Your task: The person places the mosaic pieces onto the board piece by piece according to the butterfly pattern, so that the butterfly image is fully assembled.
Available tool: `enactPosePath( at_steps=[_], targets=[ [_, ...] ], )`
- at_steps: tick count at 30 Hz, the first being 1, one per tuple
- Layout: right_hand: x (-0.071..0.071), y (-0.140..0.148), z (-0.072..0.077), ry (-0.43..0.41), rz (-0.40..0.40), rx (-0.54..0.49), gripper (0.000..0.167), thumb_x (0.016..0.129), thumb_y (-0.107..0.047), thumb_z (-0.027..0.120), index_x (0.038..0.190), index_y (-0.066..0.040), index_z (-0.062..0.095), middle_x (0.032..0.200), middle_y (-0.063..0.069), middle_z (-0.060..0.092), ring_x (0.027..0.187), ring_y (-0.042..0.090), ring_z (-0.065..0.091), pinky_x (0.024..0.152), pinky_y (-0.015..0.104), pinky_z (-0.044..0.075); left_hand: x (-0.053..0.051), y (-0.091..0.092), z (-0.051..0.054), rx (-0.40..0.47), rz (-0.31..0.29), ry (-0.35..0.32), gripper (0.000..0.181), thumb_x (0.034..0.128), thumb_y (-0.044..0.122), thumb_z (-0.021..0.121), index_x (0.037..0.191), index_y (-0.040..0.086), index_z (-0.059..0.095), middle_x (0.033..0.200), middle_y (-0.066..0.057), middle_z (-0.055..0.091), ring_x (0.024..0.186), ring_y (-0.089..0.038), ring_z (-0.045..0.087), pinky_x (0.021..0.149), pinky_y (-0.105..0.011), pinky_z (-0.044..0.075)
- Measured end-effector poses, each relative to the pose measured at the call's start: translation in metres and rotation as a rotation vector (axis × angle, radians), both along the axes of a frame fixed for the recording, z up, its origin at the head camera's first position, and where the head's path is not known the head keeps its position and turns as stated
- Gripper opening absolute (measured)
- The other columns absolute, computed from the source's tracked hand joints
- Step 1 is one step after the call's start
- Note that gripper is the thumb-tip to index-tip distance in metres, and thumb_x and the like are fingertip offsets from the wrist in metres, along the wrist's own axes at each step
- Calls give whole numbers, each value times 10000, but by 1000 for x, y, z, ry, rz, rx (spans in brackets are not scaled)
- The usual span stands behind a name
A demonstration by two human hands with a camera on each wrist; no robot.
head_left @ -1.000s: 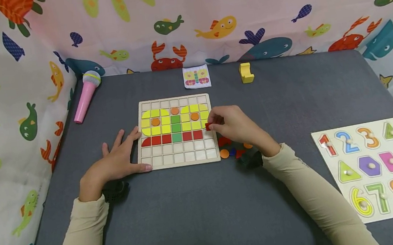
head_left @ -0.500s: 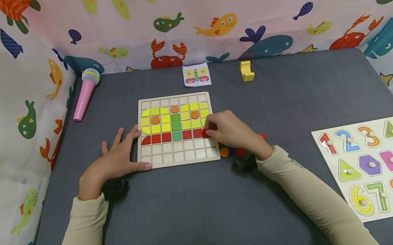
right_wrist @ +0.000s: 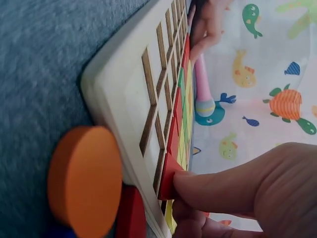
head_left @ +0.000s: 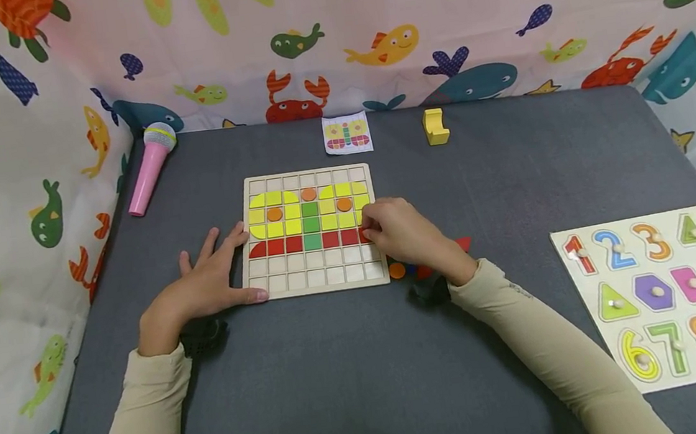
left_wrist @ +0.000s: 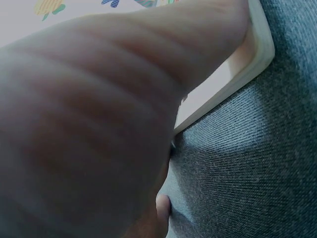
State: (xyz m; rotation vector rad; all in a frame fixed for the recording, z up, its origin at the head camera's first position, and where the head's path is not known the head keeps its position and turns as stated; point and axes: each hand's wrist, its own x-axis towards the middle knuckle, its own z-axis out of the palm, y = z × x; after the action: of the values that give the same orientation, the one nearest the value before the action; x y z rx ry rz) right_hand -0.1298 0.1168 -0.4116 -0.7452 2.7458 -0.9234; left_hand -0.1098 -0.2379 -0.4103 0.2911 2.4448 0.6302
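Observation:
A wooden grid board [head_left: 313, 279] lies on the table, with yellow, orange, green and red tiles set in its cells. My right hand [head_left: 407, 231] is at the board's right edge, thumb and fingers pinching a red tile [right_wrist: 170, 177]. This tile sits at the right end of the red row, slightly tilted in the right wrist view; the fingers partly hide it. My left hand [head_left: 204, 281] spreads its fingers along the board's left side, thumb and index fingertip touching the frame. In the left wrist view the hand covers most of the board [left_wrist: 208, 96].
Loose pieces, among them an orange disc [head_left: 396, 270], lie beside the board's right edge, partly under my right arm. Behind stand a pattern card [head_left: 347, 134] and a yellow block [head_left: 435, 126]. A pink toy microphone [head_left: 150, 172] lies left, a number puzzle [head_left: 647, 290] right.
My right hand has moved slightly down and left, bringing the red tile from above the board's right edge into the end of the red row. The left hand stays put.

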Motion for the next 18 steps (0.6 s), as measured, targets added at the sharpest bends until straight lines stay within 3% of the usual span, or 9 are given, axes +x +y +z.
enactPosePath(
  at_steps=[9,18],
  targets=[
    [2,-4,0,-18,30,-26,112,977,-3,698,882,-48,734,774,21,665,639,178,563,585,316,480,0,1,-3,-2,-5,14,1267,842,614,861,1727,125,98,1794,-154,7,1601,-457,-172,1109,-830,-137],
    [6,26,7,-32,12,-79,54,1009,-75,751,973,-37,765,818,16,669,684,181,564,622,352,495,1,0,-2,1,-1,16,1252,845,594,865,1725,121,111,1793,-156,7,1602,-453,-169,1112,-825,-141]
  ],
)
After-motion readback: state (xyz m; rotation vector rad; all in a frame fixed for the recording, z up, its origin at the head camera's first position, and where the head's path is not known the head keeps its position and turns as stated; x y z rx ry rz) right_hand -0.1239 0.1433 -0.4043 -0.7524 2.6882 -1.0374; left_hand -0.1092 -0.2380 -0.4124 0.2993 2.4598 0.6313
